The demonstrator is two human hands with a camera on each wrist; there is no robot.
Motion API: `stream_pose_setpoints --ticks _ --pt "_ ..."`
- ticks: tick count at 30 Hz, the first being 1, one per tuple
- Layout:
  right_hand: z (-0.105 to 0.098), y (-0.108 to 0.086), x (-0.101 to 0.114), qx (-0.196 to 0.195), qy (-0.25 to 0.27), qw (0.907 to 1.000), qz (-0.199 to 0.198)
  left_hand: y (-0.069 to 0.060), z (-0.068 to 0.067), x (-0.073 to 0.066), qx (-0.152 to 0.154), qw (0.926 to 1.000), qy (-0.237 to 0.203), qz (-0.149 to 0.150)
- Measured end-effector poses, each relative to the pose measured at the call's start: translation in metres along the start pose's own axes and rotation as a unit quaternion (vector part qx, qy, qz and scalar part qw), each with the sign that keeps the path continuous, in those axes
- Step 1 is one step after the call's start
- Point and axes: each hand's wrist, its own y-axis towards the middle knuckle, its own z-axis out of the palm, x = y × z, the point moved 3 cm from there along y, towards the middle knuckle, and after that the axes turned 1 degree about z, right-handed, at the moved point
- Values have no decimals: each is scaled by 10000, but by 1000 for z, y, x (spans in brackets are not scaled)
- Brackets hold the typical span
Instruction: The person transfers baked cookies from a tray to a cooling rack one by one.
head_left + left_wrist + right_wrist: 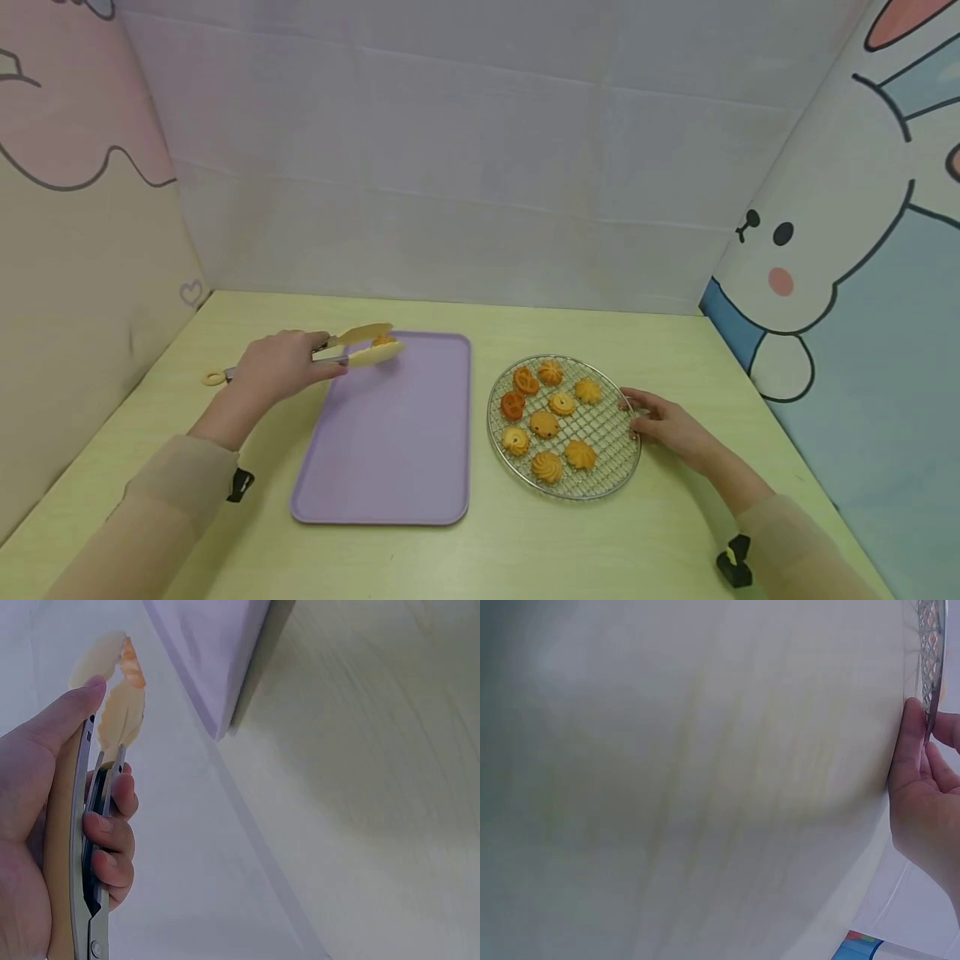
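Observation:
My left hand (279, 365) grips a pair of tongs (67, 847) with cream-coloured tips. Between those tips is a golden cookie (383, 340), partly hidden by them. The tips hover about the far left corner of a flat purple tray (390, 442). On the right, my right hand (671, 425) pinches the rim of a round wire rack (611, 446), thumb and fingers on either side of the edge. Several baked pieces lie on the rack, among them a swirled cookie (547, 467), a star-shaped cookie (588, 390) and a red-orange round piece (512, 405).
Tray and rack sit side by side on a pale yellow table (480, 558), with a narrow gap between them. A whitish wall covering (465, 167) stands behind. Side panels with cartoon drawings, including a rabbit (817, 250), flank the table.

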Motion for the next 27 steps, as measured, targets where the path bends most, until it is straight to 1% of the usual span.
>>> stream_pose_setpoints --ticks 10,14,21,27 --pt "1 1 -1 -9 -68 10000 69 -4 -14 -21 -249 9997 -15 70" --pt "0 1 -1 3 -11 10000 36 -5 -21 -31 -336 9994 -7 115" --pt "-1 1 -2 17 48 10000 -35 -7 -31 -48 -377 9993 -38 46" --pt "-1 2 -2 15 63 10000 -45 -8 -37 -63 -542 9984 -92 101"
